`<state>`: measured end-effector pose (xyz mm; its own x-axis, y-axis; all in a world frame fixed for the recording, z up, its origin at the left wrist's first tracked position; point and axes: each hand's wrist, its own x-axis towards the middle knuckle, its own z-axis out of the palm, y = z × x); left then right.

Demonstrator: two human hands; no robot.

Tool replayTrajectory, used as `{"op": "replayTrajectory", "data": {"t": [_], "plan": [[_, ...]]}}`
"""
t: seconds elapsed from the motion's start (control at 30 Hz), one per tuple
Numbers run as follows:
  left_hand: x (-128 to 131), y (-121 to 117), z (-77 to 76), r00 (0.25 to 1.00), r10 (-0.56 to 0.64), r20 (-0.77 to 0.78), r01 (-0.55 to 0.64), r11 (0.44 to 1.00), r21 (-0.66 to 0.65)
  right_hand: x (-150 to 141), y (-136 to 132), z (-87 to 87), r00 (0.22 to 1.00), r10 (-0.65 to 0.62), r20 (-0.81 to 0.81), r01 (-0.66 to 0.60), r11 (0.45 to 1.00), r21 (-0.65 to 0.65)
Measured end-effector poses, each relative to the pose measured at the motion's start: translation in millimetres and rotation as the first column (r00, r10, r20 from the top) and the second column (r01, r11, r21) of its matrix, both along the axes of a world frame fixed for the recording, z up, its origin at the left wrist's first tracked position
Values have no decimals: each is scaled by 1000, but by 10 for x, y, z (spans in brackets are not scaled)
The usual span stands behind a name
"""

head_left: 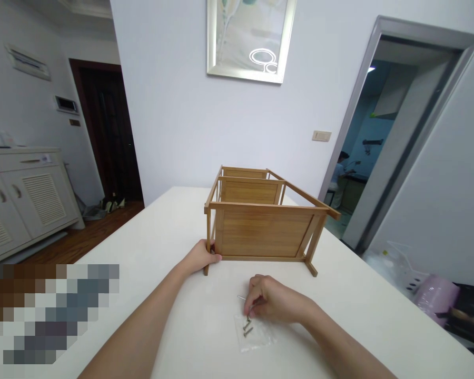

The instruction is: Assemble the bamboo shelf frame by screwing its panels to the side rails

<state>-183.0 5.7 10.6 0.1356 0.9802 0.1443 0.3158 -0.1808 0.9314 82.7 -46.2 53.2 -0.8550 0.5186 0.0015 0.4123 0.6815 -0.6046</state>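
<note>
A wooden shelf rack lies on its side on the white table, its slatless panels facing me. My left hand is closed around the lower left corner of its frame, with the thumb on the bottom edge. In front of the rack, my right hand is pinched just above a clear plastic bag. A thin metal rod, perhaps a hex key, pokes out left of these fingers; the rest of it is hidden. Several screws lie on the bag below the fingertips.
Behind the table is a wall with a framed picture and a switch. A person sits beyond the doorway at right. Bags and a pink bundle are beside the table's right edge. A white cabinet stands at left.
</note>
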Motion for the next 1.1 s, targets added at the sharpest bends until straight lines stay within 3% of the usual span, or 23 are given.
{"op": "replayTrajectory", "data": {"t": [0.23, 0.4, 0.57, 0.73, 0.8, 0.9, 1.1], "plan": [[-53, -46, 80, 997, -76, 16, 77, 995, -57, -2, -43, 1, 995, 4, -101, -1, 1000, 30], [-142, -112, 186, 985, -95, 146, 105, 993, -57, -52, 46, -66, 926, -270, -262, 278, 960, -5], [-212, -116, 228, 970, 112, 215, -123, 992, 39, -145, 191, -197, 820, -414, -395, 457, 889, 18], [-204, -284, 156, 915, 399, -53, -384, 905, 182, -376, 284, -223, 763, -440, -473, 455, 886, -91], [-162, -412, 111, 914, 390, -116, -360, 908, 214, -534, 312, -221, 747, -439, -500, 427, 892, -145], [-60, -559, 42, 953, 268, -141, -239, 952, 193, -772, 322, -225, 732, -414, -540, 376, 908, -185], [51, -603, 25, 959, 181, -219, -141, 972, 186, -925, 237, -252, 716, -414, -562, 421, 898, -125]]}}
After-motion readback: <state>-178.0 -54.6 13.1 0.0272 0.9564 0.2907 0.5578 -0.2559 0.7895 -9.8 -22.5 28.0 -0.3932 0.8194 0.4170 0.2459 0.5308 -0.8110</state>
